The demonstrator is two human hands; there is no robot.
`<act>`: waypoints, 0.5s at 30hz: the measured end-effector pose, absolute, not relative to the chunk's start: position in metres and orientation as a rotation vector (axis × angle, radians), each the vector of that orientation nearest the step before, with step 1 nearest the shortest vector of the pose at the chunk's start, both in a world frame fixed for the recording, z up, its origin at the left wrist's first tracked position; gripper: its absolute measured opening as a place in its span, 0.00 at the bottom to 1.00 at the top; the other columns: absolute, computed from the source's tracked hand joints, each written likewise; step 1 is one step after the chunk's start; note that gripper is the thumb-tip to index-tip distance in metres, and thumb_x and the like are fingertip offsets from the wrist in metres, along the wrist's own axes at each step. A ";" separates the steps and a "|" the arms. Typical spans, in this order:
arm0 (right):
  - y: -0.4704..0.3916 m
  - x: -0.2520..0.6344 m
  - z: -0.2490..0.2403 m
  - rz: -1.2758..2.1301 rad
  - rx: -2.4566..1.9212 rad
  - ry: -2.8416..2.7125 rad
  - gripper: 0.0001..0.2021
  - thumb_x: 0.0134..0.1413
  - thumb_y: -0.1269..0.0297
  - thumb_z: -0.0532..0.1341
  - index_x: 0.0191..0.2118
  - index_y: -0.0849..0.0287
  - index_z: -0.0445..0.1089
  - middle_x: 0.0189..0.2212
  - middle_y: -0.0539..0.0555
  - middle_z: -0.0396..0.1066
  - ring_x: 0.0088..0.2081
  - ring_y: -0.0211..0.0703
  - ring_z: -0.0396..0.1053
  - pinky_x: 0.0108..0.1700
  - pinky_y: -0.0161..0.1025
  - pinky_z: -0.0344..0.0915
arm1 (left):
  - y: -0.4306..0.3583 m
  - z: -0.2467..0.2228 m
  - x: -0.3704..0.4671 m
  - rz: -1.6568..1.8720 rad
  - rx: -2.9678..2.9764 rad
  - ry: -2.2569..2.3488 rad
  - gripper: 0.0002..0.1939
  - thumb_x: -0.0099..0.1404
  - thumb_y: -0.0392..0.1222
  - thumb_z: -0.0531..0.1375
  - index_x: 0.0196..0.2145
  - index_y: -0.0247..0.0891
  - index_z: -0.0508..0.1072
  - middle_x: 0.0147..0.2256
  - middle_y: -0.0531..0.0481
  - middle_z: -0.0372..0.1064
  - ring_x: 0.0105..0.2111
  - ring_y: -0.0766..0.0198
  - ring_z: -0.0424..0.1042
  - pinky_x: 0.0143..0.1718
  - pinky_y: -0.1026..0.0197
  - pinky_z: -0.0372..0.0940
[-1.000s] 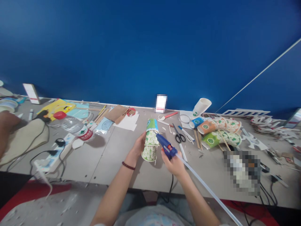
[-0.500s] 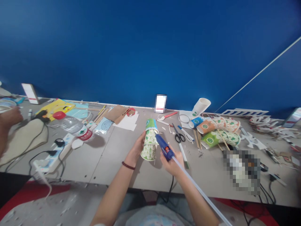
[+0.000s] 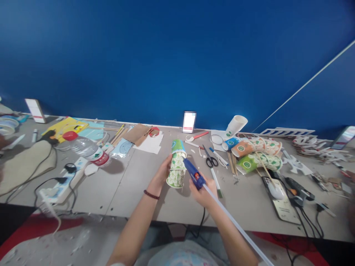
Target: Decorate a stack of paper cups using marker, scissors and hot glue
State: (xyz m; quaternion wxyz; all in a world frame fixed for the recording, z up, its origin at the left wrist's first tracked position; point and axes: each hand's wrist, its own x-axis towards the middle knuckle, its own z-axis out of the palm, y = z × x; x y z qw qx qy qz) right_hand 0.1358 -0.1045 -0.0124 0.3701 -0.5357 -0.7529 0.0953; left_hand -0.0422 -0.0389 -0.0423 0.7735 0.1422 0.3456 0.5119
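Note:
A stack of joined paper cups (image 3: pixel 176 171), green and white with a blue-green cup at the top, stands upright near the middle of the table. My left hand (image 3: pixel 163 171) is closed around its left side. A blue glue gun (image 3: pixel 195 174) is in my right hand (image 3: pixel 204 192), its nozzle at the right side of the stack, by the upper cups. From the gun's back end a long translucent glue stick (image 3: pixel 235 223) runs down past my right forearm. Black scissors (image 3: pixel 211 160) lie to the right of the gun.
To the left lie a water bottle (image 3: pixel 88 148) and a white power strip (image 3: pixel 68 183). Rows of paper cups (image 3: pixel 257 147), another glue gun (image 3: pixel 299 188) and cables are at the right. A phone (image 3: pixel 189 122) leans on the blue wall. Part of another person's hand (image 3: pixel 4 142) shows far left.
The co-worker's hand at the far left has pulled back toward the edge. My hands, the cup stack and the glue gun look almost unmoved.

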 end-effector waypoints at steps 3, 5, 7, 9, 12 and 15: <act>-0.105 0.136 -0.011 0.281 -1.394 -1.924 0.10 0.52 0.59 0.56 0.31 0.59 0.70 0.14 0.49 0.65 0.15 0.39 0.64 0.20 0.33 0.55 | -0.038 -0.044 -0.043 1.102 0.314 0.744 0.19 0.64 0.50 0.57 0.41 0.30 0.75 0.32 0.40 0.76 0.31 0.55 0.76 0.37 0.55 0.70; -0.106 0.136 -0.008 0.328 -1.401 -1.915 0.10 0.53 0.59 0.56 0.32 0.60 0.71 0.14 0.50 0.66 0.16 0.40 0.66 0.20 0.33 0.57 | -0.037 -0.044 -0.043 1.091 0.321 0.736 0.20 0.64 0.50 0.57 0.42 0.29 0.75 0.34 0.39 0.76 0.32 0.54 0.76 0.38 0.54 0.70; -0.106 0.136 -0.006 0.384 -1.405 -1.899 0.11 0.53 0.59 0.56 0.33 0.60 0.71 0.16 0.51 0.68 0.17 0.41 0.68 0.21 0.34 0.59 | -0.037 -0.044 -0.043 1.092 0.324 0.729 0.21 0.64 0.51 0.57 0.43 0.28 0.74 0.37 0.37 0.76 0.34 0.53 0.76 0.39 0.54 0.69; -0.107 0.136 -0.004 0.432 -1.409 -1.880 0.12 0.54 0.58 0.55 0.34 0.60 0.72 0.18 0.53 0.70 0.20 0.44 0.71 0.23 0.34 0.62 | -0.037 -0.043 -0.043 1.090 0.319 0.723 0.21 0.64 0.51 0.57 0.43 0.28 0.74 0.37 0.38 0.76 0.34 0.53 0.76 0.39 0.54 0.69; -0.108 0.136 -0.006 0.480 -1.419 -1.858 0.13 0.54 0.58 0.55 0.35 0.60 0.72 0.19 0.54 0.72 0.24 0.46 0.74 0.24 0.34 0.64 | -0.037 -0.042 -0.043 1.063 0.304 0.708 0.21 0.65 0.51 0.55 0.42 0.28 0.74 0.35 0.38 0.76 0.34 0.53 0.76 0.37 0.55 0.69; -0.109 0.136 -0.009 0.514 -1.420 -1.843 0.12 0.54 0.58 0.56 0.36 0.60 0.73 0.20 0.55 0.72 0.26 0.47 0.74 0.26 0.34 0.66 | -0.038 -0.041 -0.043 1.064 0.297 0.707 0.21 0.65 0.51 0.55 0.43 0.28 0.74 0.34 0.38 0.76 0.33 0.53 0.76 0.38 0.54 0.69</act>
